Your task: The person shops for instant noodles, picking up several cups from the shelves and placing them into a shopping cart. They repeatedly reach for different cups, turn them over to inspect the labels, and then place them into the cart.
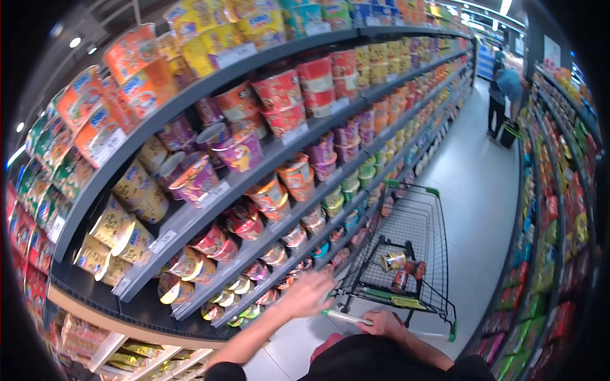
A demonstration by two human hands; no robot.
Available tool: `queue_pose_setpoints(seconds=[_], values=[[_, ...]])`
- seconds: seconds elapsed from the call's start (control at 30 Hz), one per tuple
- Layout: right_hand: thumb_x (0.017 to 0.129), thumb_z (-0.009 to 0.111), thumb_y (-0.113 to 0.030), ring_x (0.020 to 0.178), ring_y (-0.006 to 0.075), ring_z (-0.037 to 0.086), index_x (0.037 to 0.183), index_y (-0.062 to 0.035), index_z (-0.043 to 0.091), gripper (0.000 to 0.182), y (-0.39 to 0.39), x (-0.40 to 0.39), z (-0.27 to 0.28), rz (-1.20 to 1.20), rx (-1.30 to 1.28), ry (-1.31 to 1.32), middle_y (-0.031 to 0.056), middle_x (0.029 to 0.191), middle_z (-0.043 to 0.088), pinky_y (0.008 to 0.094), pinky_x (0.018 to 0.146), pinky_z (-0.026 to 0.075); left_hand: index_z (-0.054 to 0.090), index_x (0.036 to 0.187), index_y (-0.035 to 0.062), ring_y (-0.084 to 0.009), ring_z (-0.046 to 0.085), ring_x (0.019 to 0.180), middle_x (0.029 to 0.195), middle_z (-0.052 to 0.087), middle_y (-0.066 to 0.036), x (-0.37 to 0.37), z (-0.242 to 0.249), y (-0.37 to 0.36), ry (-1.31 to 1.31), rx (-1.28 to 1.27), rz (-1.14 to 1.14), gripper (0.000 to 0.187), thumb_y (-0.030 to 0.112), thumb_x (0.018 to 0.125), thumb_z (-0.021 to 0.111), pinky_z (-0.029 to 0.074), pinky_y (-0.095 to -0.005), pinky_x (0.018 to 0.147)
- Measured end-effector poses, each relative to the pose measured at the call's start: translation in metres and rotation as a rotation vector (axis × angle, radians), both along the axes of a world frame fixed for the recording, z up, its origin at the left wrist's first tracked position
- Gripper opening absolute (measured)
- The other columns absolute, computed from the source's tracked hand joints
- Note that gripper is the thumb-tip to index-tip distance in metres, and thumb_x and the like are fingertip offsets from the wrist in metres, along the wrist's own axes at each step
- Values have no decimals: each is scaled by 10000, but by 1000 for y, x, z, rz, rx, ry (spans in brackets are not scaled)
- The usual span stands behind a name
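A wire shopping cart (pixel 438 254) with green corners stands in front of me in the aisle. Inside it lie a yellow cup (pixel 393 260) and a few red packages (pixel 406 275). My right hand (pixel 383 324) is closed around the cart's pale handle (pixel 346 316). Just left of the handle, my left hand (pixel 309 293) is held over the cart's near left corner, close to the lower shelves, with its fingers apart and nothing visible in them.
Long shelves (pixel 279 149) of noodle cups run along the left side, close to the cart. More shelves (pixel 546 190) with colourful packets line the right. Farther up the tiled aisle (pixel 470 178), a person (pixel 506 86) bends beside a dark basket (pixel 508 134).
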State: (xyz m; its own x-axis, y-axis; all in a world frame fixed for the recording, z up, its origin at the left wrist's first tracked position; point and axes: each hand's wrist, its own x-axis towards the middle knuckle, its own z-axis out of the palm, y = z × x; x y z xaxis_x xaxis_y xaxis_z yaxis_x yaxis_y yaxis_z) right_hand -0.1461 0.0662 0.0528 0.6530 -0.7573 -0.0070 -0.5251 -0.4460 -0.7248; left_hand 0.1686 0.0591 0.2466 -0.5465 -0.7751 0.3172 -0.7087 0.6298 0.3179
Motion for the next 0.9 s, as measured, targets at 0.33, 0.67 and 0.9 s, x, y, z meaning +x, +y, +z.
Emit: queue_pose_setpoints(seconds=[0.33,0.67,0.9], values=[[898,792,-416,988,393,697,1036,-81,735,367,50,-147,19,-249,50,213,162,973,723,495,869,564,640,1342,129,-285,630,1263,1261,701,-106,-42,-192,29,-426,478,127,641,449,816,818,340,-598,1171],[808,731,-519,1023,343,738,1023,-152,818,435,42,-215,14,-199,225,775,121,1026,777,487,915,589,670,1364,122,-348,492,1388,1400,597,-166,-79,-171,14,-603,382,29,669,482,822,829,364,-564,1153],[844,723,-569,1073,390,730,1097,-176,813,476,20,-228,-11,-8,431,715,152,1068,783,504,943,587,802,1075,89,-317,686,1163,1173,742,-148,-87,-185,-9,-658,747,-10,453,464,834,723,498,-506,1039]])
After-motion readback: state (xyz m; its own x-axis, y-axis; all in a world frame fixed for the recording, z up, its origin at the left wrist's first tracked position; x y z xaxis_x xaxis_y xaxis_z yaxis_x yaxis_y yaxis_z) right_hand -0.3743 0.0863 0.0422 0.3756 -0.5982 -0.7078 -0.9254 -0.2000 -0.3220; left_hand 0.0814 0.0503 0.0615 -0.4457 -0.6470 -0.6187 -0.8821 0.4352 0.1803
